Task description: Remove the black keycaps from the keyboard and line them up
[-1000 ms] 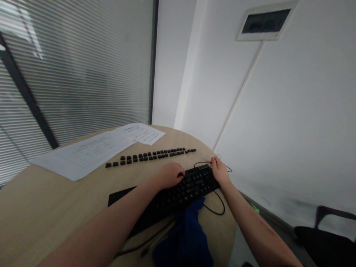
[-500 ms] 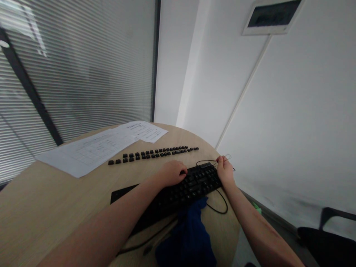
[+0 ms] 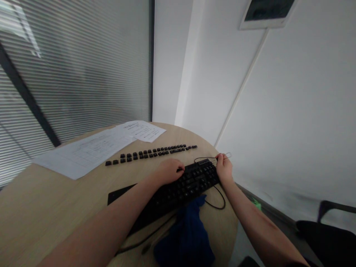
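A round light-wood table [image 3: 41,207] is occupying the corner. Behind the table, a glazed partition [image 3: 83,74] with shut slatted blinds is letting in soft daylight. Right of the table, a white wall [image 3: 300,122] is carrying a framed panel [image 3: 265,13] high up, with white trunking [image 3: 241,89] descending from it. A dark chair [image 3: 328,237] is standing low at the table's right.

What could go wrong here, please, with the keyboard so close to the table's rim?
The right hand pinches a thin wire tool right at the table rim; it might slip and drop off. The cable loops beside that wrist and could snag. An arm sweep might scatter the loose keys lined up beyond the left hand.
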`<state>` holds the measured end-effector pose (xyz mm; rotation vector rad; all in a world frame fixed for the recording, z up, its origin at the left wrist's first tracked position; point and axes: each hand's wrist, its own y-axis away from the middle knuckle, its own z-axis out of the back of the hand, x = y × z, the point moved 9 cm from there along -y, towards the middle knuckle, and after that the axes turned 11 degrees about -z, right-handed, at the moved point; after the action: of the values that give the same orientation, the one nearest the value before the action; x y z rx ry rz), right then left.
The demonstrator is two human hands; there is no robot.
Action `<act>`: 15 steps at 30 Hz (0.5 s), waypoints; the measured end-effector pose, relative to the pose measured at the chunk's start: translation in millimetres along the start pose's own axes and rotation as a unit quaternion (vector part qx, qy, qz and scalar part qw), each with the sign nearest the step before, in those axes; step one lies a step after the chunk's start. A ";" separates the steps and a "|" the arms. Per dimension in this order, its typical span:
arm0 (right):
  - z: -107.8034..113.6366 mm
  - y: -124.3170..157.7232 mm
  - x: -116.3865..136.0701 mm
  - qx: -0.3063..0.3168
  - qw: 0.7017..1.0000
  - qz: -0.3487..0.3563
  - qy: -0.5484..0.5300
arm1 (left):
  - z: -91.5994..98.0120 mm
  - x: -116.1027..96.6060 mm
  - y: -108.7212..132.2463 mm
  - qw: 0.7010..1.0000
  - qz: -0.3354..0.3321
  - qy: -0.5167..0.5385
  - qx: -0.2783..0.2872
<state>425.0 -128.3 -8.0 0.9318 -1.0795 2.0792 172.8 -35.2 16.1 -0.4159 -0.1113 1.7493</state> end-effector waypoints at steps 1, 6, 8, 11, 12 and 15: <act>0.0 -0.3 -1.1 -0.001 1.000 -0.004 -0.006 | 0.7 0.0 0.2 1.000 -0.001 -0.001 -0.004; -0.4 -1.5 -3.9 -0.006 1.000 -0.011 -0.026 | 1.1 2.4 1.4 1.000 0.008 -0.011 -0.006; 0.0 -1.8 -4.0 -0.009 1.000 -0.009 -0.027 | 0.9 2.3 1.5 1.000 0.006 -0.011 -0.006; 0.7 -1.9 -4.9 -0.010 1.000 -0.011 -0.027 | 0.8 1.1 1.3 1.000 -0.003 -0.012 -0.008; 0.8 -1.9 -5.4 -0.009 0.999 -0.012 -0.028 | 0.7 0.8 1.2 1.000 -0.005 -0.011 -0.008; 0.6 -1.3 -5.7 -0.004 0.999 -0.013 -0.030 | 0.3 -0.2 1.0 1.000 -0.005 -0.012 -0.004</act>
<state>429.4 -129.2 -11.7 1.0050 -1.1012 2.0357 171.8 -35.6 16.1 -0.3993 -0.1377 1.7458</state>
